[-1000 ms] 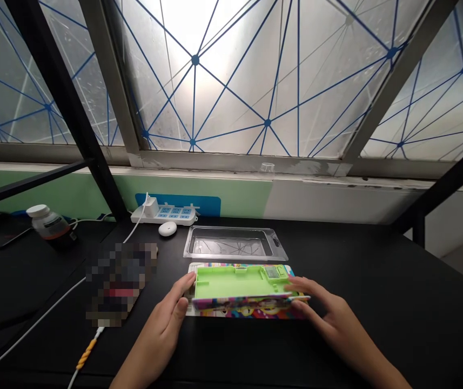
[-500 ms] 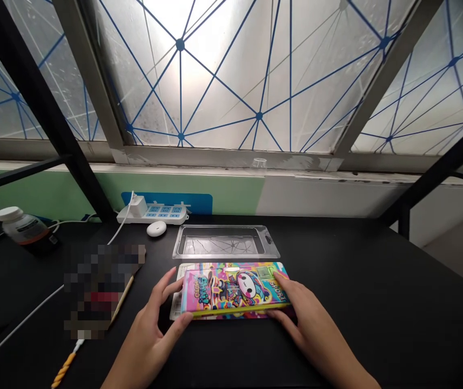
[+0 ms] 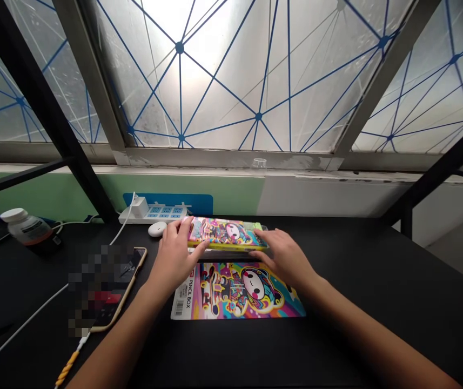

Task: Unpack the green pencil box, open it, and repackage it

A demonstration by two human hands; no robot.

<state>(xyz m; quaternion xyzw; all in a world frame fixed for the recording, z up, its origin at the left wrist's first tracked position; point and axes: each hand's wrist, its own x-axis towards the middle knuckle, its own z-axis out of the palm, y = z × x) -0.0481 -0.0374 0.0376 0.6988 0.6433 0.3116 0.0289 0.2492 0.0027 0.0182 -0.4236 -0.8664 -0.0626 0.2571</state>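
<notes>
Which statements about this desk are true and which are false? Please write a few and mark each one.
1. The left hand and the right hand both hold the box. True.
2. The box is open. False: its lid is shut, with the picture side up.
3. The card lies flat on the desk, nearer to the person than the box. True.
4. The bottle stands to the right of the card. False: it stands far to the left.
5. A plug sits in the power strip. True.
</notes>
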